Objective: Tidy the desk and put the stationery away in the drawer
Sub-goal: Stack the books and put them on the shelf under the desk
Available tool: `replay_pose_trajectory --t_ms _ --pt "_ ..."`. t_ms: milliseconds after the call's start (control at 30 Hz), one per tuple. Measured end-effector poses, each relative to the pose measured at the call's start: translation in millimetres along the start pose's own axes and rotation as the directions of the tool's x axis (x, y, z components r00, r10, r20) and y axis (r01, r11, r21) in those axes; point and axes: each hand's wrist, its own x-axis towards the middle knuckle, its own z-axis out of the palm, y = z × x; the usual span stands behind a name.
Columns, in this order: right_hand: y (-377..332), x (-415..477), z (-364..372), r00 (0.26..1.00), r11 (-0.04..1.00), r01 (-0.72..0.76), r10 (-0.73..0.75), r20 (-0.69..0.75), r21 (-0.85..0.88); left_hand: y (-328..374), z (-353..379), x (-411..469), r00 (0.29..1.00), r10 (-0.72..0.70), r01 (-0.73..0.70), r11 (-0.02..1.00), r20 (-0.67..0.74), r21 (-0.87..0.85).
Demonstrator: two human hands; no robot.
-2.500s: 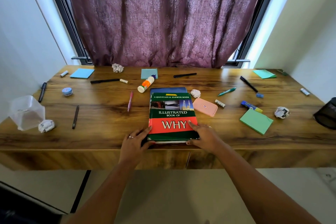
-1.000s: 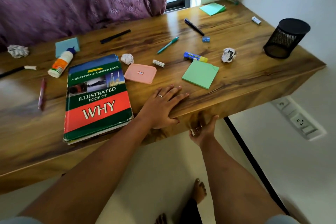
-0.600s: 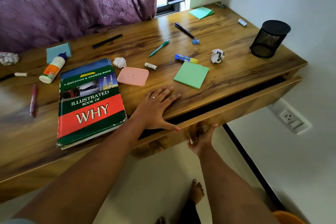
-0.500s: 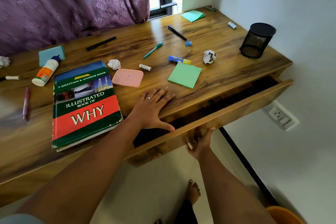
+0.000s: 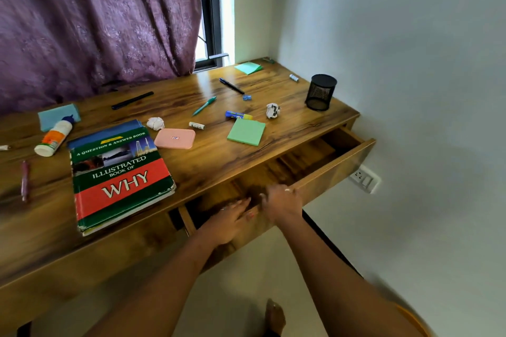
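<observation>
Head view. Your left hand [image 5: 232,220] lies with fingers straight across the front rim of the open drawer [image 5: 338,169]. Your right hand [image 5: 282,202], blurred, curls its fingers over that rim just beside it. Beyond your fingertips, on the desk [image 5: 290,128], lie the green note pad [image 5: 246,133] and teal pen [image 5: 204,105]. The book [image 5: 120,175] sits to their left.
</observation>
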Motion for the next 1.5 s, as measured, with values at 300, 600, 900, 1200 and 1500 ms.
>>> replay_pose_trajectory --t_ms 300,600,900,1200,1500 --pt "18 -39 -7 0.987 0.983 0.103 -0.083 0.137 -0.15 10 23 -36 0.999 -0.039 0.039 0.978 0.006 -0.206" --pt "51 -86 -18 0.968 0.968 0.124 -0.07 0.239 -0.218 42 65 -75 1.0 0.011 -0.014 0.978 -0.013 -0.208" --pt "81 -138 -34 0.951 0.951 0.175 -0.095 0.295 -0.257 67 105 -105 0.999 -0.037 0.045 0.956 0.032 -0.29" --pt "95 -156 -37 0.935 0.917 0.253 -0.15 0.321 -0.309 83 118 -123 0.993 -0.082 0.106 0.943 0.088 -0.316" --pt "76 -149 -47 0.906 0.862 0.294 -0.113 0.409 -0.413 86 118 -128 0.989 -0.103 0.13 0.951 0.109 -0.281"
